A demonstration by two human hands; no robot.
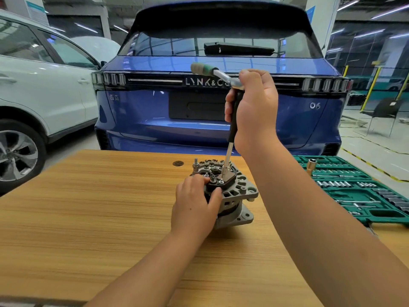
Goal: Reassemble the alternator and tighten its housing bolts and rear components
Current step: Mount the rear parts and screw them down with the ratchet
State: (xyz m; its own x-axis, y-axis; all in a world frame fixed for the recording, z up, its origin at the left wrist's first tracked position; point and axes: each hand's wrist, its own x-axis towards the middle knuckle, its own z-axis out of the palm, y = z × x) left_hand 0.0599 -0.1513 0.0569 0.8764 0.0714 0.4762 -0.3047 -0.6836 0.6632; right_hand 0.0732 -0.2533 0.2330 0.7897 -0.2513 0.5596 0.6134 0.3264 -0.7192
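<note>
Alternator (230, 196) sits on the wooden table (88, 207), toward its far right part, rear end facing up. Housing is grey cast metal with mounting ears; a black rear component (221, 181) lies on top, with small bolt heads showing on it.

Your left hand (194, 204) grips the near-left side of the alternator: fingers curled over the upper rim, thumb pressed against the black part's near edge.

Your right hand (254, 109) is raised well above the unit and wrapped around the black grip of a long extension bar (230, 147). The bar runs down, slightly tilted, and its socket end (225, 171) meets the top of the rear component. Which fastener it sits on is hard to make out; the tip looks seated, but the view there is small.

A ratchet (212, 72) is joined to the top of the bar at your right hand. Its handle points up-left, with a green-and-grey grip at the far end.

Right of the table: an open green socket set case (354, 191) holding rows of sockets and bits. One brass-coloured socket (311, 166) stands upright at its far-left part.

A small dark round disc (178, 163) lies on the table beyond the alternator, apart from it.

Behind the table: the rear of a blue car (199, 111); a white car (44, 96) to the left.
</note>
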